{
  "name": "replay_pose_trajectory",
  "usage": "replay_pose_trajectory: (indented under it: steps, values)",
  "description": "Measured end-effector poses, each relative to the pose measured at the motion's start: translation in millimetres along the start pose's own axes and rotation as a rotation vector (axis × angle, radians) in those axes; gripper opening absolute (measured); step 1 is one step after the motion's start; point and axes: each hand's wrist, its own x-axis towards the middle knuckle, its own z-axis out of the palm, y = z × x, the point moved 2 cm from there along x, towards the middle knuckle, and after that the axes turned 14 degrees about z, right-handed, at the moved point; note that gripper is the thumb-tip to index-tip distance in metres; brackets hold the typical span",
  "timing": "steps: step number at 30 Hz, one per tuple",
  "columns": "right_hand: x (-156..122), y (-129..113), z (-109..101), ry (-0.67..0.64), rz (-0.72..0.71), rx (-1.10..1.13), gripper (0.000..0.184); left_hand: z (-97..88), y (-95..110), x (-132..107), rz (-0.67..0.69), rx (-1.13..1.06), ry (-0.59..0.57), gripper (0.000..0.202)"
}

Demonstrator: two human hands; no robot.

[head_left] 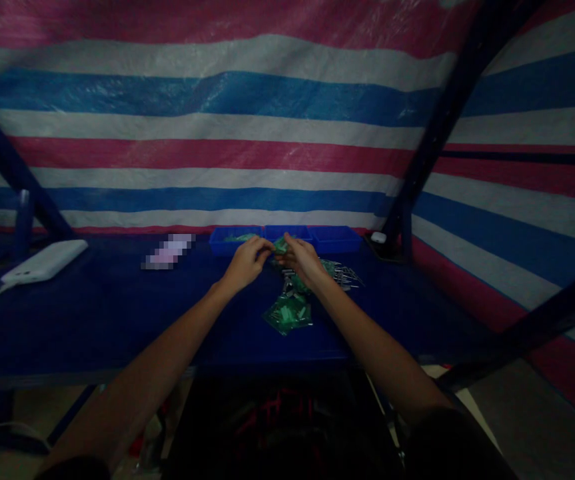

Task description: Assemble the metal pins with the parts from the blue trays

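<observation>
A small green plastic bag is held up between my two hands, above the blue table. My left hand pinches its left edge with thumb and fingertips. On the other side, my right hand grips the same bag, fingers bent around it. Below them lies another green bag with pale pieces inside. A heap of thin metal pieces spreads out beside and partly behind my right hand. In the dim light I cannot make out exactly what the metal pieces are.
Three joined blue bins stand behind my hands; the left bin has green bags in it, and the right bin is beside it. A white power bank with a cable lies left. A dark phone carries a small white case.
</observation>
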Motion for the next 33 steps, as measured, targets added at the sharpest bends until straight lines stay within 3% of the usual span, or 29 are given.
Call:
replay_pose_trajectory:
  steps: [2, 4, 9, 13, 17, 23, 28, 33]
  values:
    - [3.6, 2.9, -1.8, 0.031, -0.082, -0.075, 0.018, 0.9, 1.3, 0.3, -0.012, -0.014, -0.031, 0.013]
    - [6.0, 4.6, -4.0, 0.097, -0.194, -0.218, 0.014, 1.8, -0.6, 0.4, -0.118, -0.118, -0.049, 0.012]
    - [-1.3, 0.6, -2.2, 0.238, -0.598, -0.741, 0.019, -0.2, -14.0, -4.7, -0.682, -0.639, -0.023, 0.04]
    - [-9.1, -0.7, 4.5, 0.199, -0.71, -0.952, 0.026, -6.1, -16.8, -7.0, -0.873, -0.708, 0.038, 0.029]
    - [-7.3, -0.8, 2.4, 0.276, -0.711, -0.977, 0.035, -6.6, -16.3, -6.1, -0.919, -0.72, 0.137, 0.015]
    - [1.1, -1.9, -10.3, 0.402, -0.602, -0.914, 0.037, -16.4, -28.2, -3.9, -0.808, -0.755, 0.454, 0.015]
    - [0.8, -3.9, -8.9, 0.368, -0.567, -1.01, 0.028, -31.8, -35.2, -4.0, -0.751, -0.701, 0.572, 0.016]
    - [1.4, -12.4, -16.7, 0.353, -0.511, -1.034, 0.025, -40.3, -40.9, -3.6, -0.736, -0.749, 0.769, 0.013]
